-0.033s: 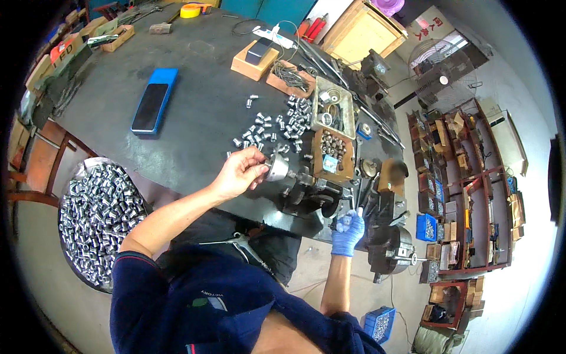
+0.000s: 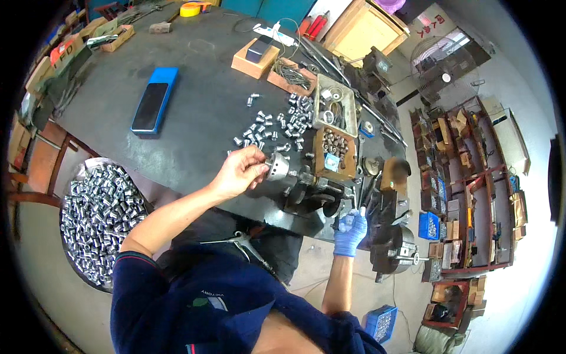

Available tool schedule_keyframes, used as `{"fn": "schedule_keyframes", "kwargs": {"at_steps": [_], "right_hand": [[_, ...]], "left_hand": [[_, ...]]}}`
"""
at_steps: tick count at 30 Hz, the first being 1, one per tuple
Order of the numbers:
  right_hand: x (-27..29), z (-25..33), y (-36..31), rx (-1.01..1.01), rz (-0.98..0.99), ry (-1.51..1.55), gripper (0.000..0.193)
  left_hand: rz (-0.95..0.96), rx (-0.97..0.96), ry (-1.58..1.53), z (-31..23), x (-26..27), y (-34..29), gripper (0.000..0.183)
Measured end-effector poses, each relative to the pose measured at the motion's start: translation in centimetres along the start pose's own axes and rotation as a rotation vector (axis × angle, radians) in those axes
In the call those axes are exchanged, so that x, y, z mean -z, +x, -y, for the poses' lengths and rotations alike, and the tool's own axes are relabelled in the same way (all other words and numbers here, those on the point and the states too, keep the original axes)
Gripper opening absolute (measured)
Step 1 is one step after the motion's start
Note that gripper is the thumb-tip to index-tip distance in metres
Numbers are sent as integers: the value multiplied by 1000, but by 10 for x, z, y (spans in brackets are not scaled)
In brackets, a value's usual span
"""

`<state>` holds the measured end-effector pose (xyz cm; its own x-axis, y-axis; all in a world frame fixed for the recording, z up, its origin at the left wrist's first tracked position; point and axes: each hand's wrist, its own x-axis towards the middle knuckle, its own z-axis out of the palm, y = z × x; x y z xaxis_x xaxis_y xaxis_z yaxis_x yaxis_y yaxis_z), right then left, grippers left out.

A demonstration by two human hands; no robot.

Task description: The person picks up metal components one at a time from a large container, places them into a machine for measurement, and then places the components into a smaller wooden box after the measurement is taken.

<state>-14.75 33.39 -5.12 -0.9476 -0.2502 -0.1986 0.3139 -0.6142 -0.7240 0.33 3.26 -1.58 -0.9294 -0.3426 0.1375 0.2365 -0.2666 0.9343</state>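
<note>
My bare left hand [image 2: 240, 171] is closed in a pinch at the left face of a round metal chuck [image 2: 279, 167] with holes in its side. What the fingertips hold there is too small to make out. The chuck sits on a dark bench-mounted spindle [image 2: 315, 192] at the table's front edge. Right of that spindle my right hand [image 2: 350, 231], in a blue glove, is closed. A pale tip sticks up above its fingers, and the rest of what it grips is hidden. Loose shiny metal fittings [image 2: 259, 127] lie on the table behind the chuck.
A cardboard box [image 2: 334, 147] of small metal parts stands behind the spindle, beside a pale tray [image 2: 335, 106]. A dark vise [image 2: 394, 248] is on the right. A large tub of fittings [image 2: 103, 224] is at the left. A blue-framed device [image 2: 154, 101] lies on the table.
The chuck has turned a little, so holes in its side now show. Both hands keep their places on the work. The view has shifted slightly.
</note>
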Motion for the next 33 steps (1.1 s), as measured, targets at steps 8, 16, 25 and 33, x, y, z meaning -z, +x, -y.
{"fn": "schedule_keyframes", "kwargs": {"at_steps": [8,16,25,33], "right_hand": [[3,4,3,-21,57,-26,34],[15,-7,20,-50,8,-31,32],[5,-23,36,130,-175,-99,17],[-10,-4,6,68,-190,-168,30]], "left_hand": [[4,-117,421,-4,6,5,24],[-217,-77,580,3,-10,3,40],[-287,-129,670,2,-17,6,41],[-284,-22,509,10,-12,9,42]]}}
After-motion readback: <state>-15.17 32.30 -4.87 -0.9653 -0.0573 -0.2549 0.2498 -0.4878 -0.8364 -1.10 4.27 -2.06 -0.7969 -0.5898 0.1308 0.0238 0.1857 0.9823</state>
